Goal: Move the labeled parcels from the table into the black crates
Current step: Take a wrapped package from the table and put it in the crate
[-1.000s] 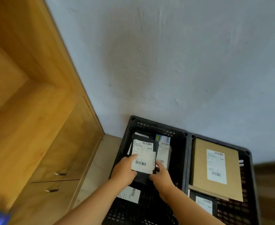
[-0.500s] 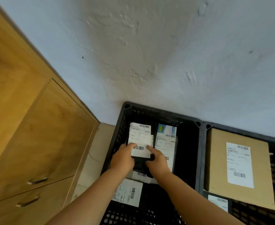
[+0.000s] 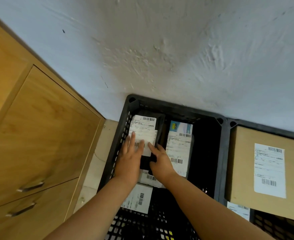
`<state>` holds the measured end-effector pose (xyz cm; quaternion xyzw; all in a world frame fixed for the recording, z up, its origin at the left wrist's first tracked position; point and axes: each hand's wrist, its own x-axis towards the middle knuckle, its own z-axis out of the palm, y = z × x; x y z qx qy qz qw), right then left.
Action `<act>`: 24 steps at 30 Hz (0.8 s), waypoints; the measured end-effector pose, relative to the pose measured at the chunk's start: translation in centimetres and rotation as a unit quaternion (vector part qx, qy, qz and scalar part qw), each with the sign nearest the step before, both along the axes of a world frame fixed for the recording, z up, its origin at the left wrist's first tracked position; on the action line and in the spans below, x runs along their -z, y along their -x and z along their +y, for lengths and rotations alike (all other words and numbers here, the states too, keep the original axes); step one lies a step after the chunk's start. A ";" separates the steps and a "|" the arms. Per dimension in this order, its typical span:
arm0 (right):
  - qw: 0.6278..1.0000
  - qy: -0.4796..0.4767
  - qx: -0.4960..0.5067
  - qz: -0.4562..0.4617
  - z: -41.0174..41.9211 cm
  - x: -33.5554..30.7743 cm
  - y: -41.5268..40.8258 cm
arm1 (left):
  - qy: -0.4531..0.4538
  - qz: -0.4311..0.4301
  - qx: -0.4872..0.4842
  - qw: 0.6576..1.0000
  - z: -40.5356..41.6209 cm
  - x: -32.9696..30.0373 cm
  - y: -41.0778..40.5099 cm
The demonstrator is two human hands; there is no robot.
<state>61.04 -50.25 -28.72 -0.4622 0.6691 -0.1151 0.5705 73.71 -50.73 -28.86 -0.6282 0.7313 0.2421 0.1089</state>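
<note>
Two black crates stood side by side against a pale plastered wall (image 3: 160, 49), beside a wooden cabinet (image 3: 38, 135). The right crate (image 3: 229, 129) was nearly filled by a flat brown cardboard parcel (image 3: 243, 170) with a white label; a smaller labelled packet showed just beneath its near edge. The left crate (image 3: 130, 101) held several smaller parcels: a pale packet with a blue-and-yellow top (image 3: 179, 146) along its middle, a white labelled packet (image 3: 139, 200) nearer the camera, and the black parcel (image 3: 158, 125) in hand, lying flat in the far left corner, partly on another labelled packet.

The left hand (image 3: 129, 161) lay flat on the black parcel's white shipping label (image 3: 142, 129), fingers straight and slightly spread, pressing down. The right hand (image 3: 160, 161) touched the same parcel from its right side, forefinger extended onto the label; whether its other fingers curled round the parcel's edge could not be told.

Handling, as judged: the black parcel appeared to be a thin, soft plastic mailer, light and pliable, with a smooth, probably slippery skin. It would likely sag if lifted by one corner, so support at both long edges, or flat from beneath, would suit it. The cardboard parcel looked stiff and better gripped at opposite sides.
</note>
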 end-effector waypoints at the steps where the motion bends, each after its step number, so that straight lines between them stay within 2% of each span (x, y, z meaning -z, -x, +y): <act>1: 1.000 0.006 -0.015 0.007 0.0 0.0 0.4 | 0.001 -0.007 0.034 0.999 -0.1 0.1 0.2; 3: 0.996 0.046 -0.043 0.060 0.3 0.3 1.4 | -0.026 -0.016 0.078 0.996 -0.6 0.2 0.5; 6: 0.973 0.094 -0.069 0.200 1.3 1.0 3.3 | -0.081 -0.035 0.101 0.991 -1.5 0.2 1.1; 10: 0.939 0.012 -0.118 0.324 1.9 1.6 5.0 | -0.102 -0.043 0.107 0.988 -2.0 0.2 1.5; 13: 0.945 -0.021 -0.101 0.309 1.8 2.0 5.1 | -0.117 -0.044 0.110 0.986 -2.2 0.3 1.5; 16: 0.957 -0.006 -0.080 0.278 1.7 2.4 4.7 | -0.138 -0.042 0.111 0.983 -2.6 0.2 1.6; 24: 0.942 -0.014 -0.122 0.311 1.2 3.0 4.3 | -0.158 -0.031 0.118 0.980 -3.2 0.1 1.4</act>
